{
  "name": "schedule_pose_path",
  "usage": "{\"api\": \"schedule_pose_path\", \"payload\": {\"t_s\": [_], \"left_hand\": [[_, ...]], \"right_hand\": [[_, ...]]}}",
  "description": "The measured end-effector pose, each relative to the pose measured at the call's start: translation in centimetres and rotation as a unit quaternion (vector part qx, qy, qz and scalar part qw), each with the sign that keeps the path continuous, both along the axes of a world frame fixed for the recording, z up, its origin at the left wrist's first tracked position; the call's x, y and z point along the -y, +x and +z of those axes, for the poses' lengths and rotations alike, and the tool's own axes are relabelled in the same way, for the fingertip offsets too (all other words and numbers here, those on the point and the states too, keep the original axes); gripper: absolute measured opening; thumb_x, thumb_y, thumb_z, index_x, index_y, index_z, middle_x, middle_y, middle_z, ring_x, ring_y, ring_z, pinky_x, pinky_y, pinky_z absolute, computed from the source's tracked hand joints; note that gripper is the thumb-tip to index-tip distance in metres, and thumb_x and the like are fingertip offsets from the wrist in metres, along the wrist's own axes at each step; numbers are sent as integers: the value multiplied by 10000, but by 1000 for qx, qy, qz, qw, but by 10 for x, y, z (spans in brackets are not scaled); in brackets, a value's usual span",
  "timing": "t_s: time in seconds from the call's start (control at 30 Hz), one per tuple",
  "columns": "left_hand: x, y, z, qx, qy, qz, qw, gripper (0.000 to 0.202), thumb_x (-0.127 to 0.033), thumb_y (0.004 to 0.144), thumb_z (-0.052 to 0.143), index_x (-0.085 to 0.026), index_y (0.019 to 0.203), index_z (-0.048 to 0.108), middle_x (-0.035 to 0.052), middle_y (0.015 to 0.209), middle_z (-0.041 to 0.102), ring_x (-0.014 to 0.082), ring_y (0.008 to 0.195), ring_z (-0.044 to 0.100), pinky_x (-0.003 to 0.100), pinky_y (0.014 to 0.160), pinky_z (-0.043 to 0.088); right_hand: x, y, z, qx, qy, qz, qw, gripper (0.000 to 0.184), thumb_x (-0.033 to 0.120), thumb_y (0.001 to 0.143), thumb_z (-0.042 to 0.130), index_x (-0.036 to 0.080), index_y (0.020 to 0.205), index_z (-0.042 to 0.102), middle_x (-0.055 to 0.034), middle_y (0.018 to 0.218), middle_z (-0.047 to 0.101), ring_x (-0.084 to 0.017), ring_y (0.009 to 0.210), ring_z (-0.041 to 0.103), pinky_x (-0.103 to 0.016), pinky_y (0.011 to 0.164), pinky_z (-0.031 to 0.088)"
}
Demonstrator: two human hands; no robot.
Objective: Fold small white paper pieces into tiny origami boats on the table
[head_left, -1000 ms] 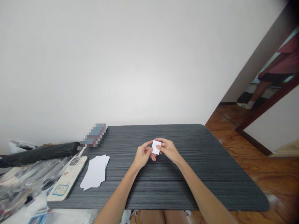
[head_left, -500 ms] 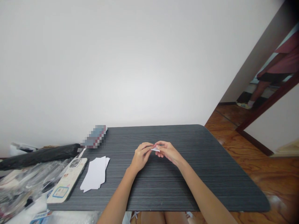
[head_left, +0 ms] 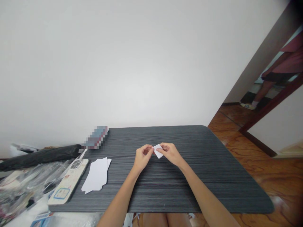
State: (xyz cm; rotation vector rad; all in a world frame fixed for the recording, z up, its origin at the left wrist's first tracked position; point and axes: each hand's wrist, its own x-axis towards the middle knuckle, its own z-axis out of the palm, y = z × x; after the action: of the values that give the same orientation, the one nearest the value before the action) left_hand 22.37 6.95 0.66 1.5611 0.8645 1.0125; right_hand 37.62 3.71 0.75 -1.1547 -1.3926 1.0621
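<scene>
Above the middle of the dark table, a small white folded-looking piece of paper (head_left: 158,152) is held between my two hands. My left hand (head_left: 143,155) pinches its left corner with thumb and fingertips. On the other side, my right hand (head_left: 170,153) grips the paper's right edge, its thumb lying across the face turned toward me. Fingers behind the paper are hidden. Left of my hands, a loose stack of white paper sheets (head_left: 97,175) lies flat on the table.
A phone in a pale case (head_left: 69,181) lies along the left edge of the dark table (head_left: 213,183). Behind it is a pixelated book-like object (head_left: 96,137). Plastic bags (head_left: 30,183) and a long black bundle (head_left: 42,156) crowd the left. A person (head_left: 270,82) stands beyond the doorway.
The small paper has turned from nearly edge-on to show its flat white face as a tilted square. My fingers have shifted slightly on it.
</scene>
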Motion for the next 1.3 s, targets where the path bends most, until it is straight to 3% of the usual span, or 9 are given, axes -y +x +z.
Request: {"api": "schedule_pose_path", "payload": {"t_s": [0.13,0.3,0.67,1.07,1.3], "left_hand": [[1,0,6,21,-14,0,1000,213,-313,707,570,-107,695,624,25,550,603,103,476,522,210,473,412],[1,0,9,76,-51,-26,995,203,-281,692,599,-94,761,637,34,569,626,121,514,562,245,559,465],[1,0,3,152,-152,-11,977,209,-249,627,672,-90,759,639,65,673,683,160,622,637,288,689,497],[0,2,6,209,-230,-14,951,175,-201,595,687,-61,698,665,80,658,675,140,589,623,273,672,509],[-1,2,3,193,-230,-6,954,201,-237,603,683,-56,688,665,86,649,664,127,564,601,267,641,506]], "right_hand": [[2,-1,2,-21,-15,10,1000,245,320,711,573,125,847,629,-32,669,624,-121,564,554,-221,496,438],[5,-2,8,-45,-2,2,999,284,344,714,572,144,900,650,-38,682,625,-119,541,534,-225,463,435],[5,7,12,87,111,21,990,228,283,780,511,204,922,670,-41,696,617,-129,603,517,-240,540,385],[6,6,11,177,194,18,965,265,189,802,445,213,973,646,-43,723,614,-126,629,529,-244,579,397],[6,8,9,221,199,29,954,284,193,807,425,205,1002,631,-47,738,616,-126,627,517,-251,593,403]]}}
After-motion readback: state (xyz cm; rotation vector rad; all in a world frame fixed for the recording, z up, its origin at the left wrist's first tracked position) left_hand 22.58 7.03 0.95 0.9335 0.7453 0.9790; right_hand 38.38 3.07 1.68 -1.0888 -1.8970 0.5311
